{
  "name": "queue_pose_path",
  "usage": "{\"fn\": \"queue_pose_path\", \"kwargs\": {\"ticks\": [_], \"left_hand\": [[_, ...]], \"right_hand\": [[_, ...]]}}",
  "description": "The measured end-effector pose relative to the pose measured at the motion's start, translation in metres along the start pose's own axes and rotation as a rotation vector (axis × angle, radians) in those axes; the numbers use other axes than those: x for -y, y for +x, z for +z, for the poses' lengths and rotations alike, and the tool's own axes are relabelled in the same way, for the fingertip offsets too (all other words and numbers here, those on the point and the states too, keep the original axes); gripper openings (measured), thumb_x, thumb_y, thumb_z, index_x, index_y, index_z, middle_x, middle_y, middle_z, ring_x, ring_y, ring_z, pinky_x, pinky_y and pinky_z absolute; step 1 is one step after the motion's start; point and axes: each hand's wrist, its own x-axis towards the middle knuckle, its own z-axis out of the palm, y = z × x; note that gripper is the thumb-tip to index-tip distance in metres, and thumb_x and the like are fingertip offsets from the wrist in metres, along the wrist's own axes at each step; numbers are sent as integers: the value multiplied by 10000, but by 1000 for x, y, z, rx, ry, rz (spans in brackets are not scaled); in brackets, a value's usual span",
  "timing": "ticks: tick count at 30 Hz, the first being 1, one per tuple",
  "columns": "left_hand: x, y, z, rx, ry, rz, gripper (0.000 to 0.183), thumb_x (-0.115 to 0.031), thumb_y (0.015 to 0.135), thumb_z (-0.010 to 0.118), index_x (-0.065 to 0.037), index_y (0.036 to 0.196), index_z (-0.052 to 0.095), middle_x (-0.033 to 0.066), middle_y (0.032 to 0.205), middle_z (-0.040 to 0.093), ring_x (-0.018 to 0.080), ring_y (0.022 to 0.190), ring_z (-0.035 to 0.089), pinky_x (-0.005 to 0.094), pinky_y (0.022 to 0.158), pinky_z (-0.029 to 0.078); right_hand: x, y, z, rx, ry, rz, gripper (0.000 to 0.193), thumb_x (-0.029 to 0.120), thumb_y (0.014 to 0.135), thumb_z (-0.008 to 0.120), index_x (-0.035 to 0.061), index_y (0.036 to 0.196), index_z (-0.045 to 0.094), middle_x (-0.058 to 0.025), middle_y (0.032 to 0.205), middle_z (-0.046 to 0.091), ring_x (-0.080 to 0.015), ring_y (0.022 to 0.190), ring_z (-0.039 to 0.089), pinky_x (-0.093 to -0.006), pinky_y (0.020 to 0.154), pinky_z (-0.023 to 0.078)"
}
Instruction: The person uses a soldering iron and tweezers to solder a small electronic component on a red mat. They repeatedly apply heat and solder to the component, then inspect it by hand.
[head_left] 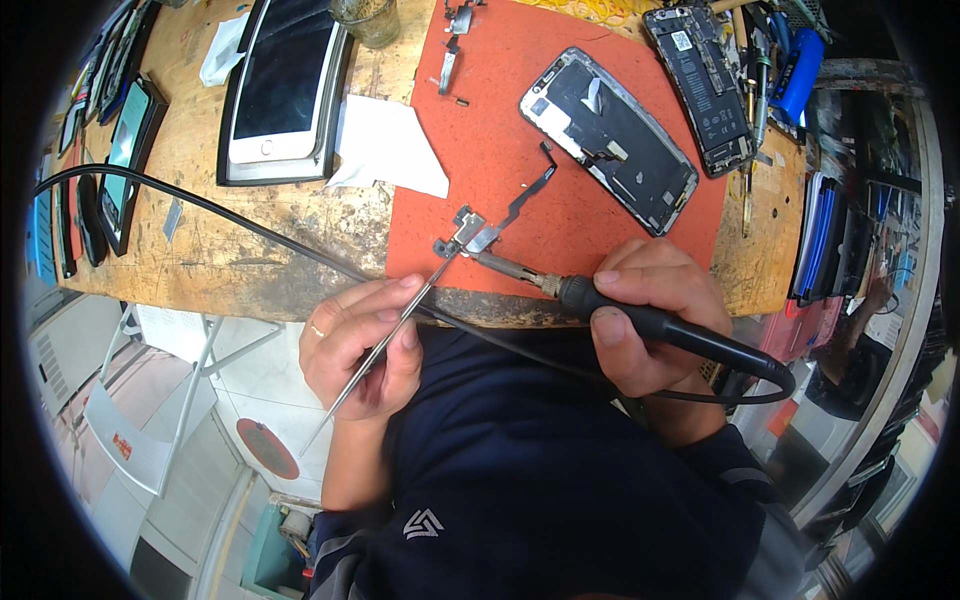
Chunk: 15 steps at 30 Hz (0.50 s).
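Note:
My left hand [362, 348] pinches thin metal tweezers [428, 287], whose tips touch a small phone flex cable part [466, 226] near the mat's front edge. From that part, with its little metal bracket, a dark ribbon [520, 203] runs up and right. My right hand [660, 315] grips the black handle of a soldering iron [700, 338]. The iron's metal tip reaches the same part from the right, close to the tweezer tips; exact contact there is too small to tell. An orange-red mat [480, 130] lies beneath the part.
A detached phone screen [640, 155] lies back-up on the mat, beside an opened phone body [705, 100]. Small metal pieces [448, 70] sit farther back. Left are white paper [390, 150] and a white-framed phone [285, 90]. A black cord [250, 225] crosses the table's front.

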Motion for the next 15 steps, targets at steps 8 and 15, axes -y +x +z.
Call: {"fn": "queue_pose_path", "kwargs": {"ticks": [8,15], "left_hand": [[1,1,0,-5,17,5,180,-66,949,740,-26,1029,584,183,989,793,280,851,770,349,747,620],[0,1,0,-9,13,-3,175,-65,950,740,-26,1017,583,179,985,792,279,847,770,351,747,621]], "right_hand": [[-1,0,1,1,-7,-13,272,-19,812,786,-33,1066,687,-117,755,678,-221,625,692,-313,547,539],[1,1,-1,14,-12,-1,276,-23,808,781,-23,1069,689,-110,752,676,-210,625,691,-307,544,540]]}}
